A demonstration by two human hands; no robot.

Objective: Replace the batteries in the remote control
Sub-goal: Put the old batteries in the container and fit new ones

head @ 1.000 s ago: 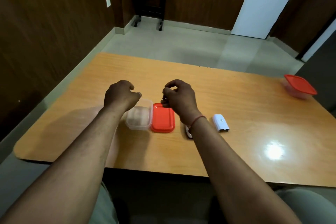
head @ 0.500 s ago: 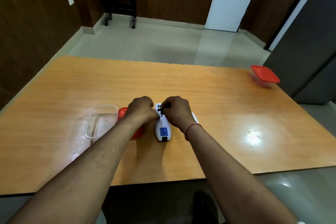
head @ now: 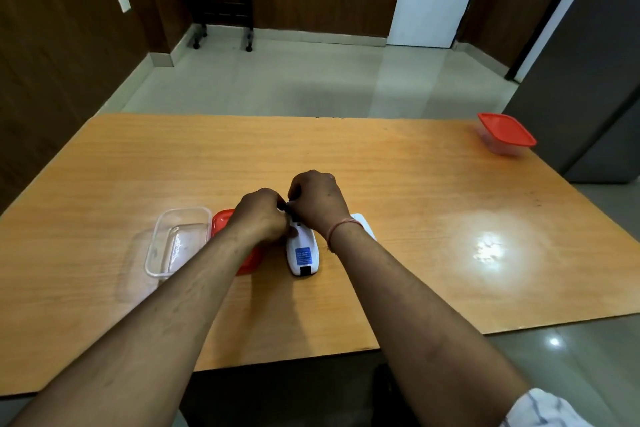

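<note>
A: Where is the remote [head: 302,251] now?

B: On the table [head: 415,184], approx. centre, back side up w/ a blue label. It lies along the 12–6 line and its 12 o'clock end is under both hands.

A: And the hands?

B: Right hand [head: 317,201] has curled fingers and pinches a small dark piece [head: 286,208] over that end. Left hand [head: 261,215] is curled too, its tips at the same spot. If it grasps sth I cannot tell, the tips are hidden.

A: Other things?

B: White cover [head: 364,222] is at 2 o'clock of the remote, just beside, partly behind the right wrist. Red lid [head: 221,222] is at 9 o'clock, partly under the left forearm. Clear box [head: 178,241] is next to the lid, also at 9, open. Red-lidded box [head: 505,135] is at 2 o'clock, well apart, near the table corner.
</note>
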